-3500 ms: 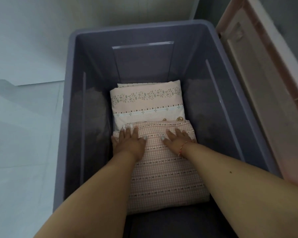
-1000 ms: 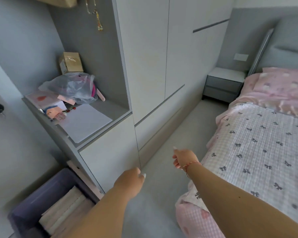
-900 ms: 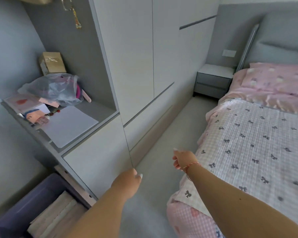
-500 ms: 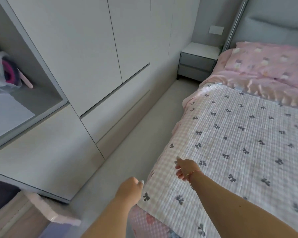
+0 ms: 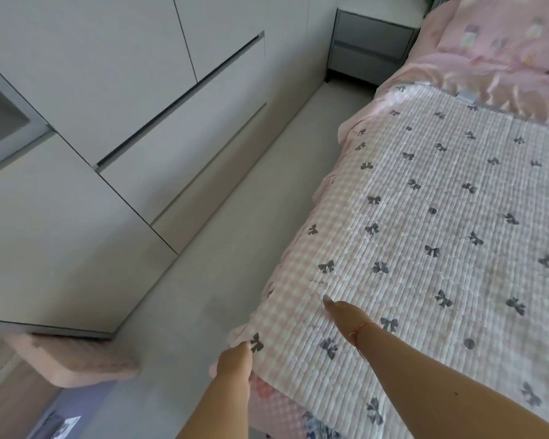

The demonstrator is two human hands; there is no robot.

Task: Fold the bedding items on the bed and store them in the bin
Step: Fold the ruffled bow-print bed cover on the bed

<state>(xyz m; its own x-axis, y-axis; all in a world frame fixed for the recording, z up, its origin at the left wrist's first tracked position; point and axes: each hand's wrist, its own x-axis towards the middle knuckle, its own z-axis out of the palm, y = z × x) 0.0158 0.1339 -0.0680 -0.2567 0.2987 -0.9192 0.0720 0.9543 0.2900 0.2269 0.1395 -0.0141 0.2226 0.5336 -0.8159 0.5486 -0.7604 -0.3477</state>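
Pale wardrobe doors (image 5: 124,90) face a bed (image 5: 504,74) covered by a bow-print quilt (image 5: 441,232). At its near corner the left hand (image 5: 235,364) reaches the edge, grip unclear; the right hand (image 5: 346,315) rests extended, fingers straight, on it.

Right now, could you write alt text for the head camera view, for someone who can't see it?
A person's two bare hands reach toward a white quilt with dark bows spread on a bed: the left hand is at its near corner, and the right hand is over its surface. A pink pillow, grey nightstand and pale wardrobe doors surround it.
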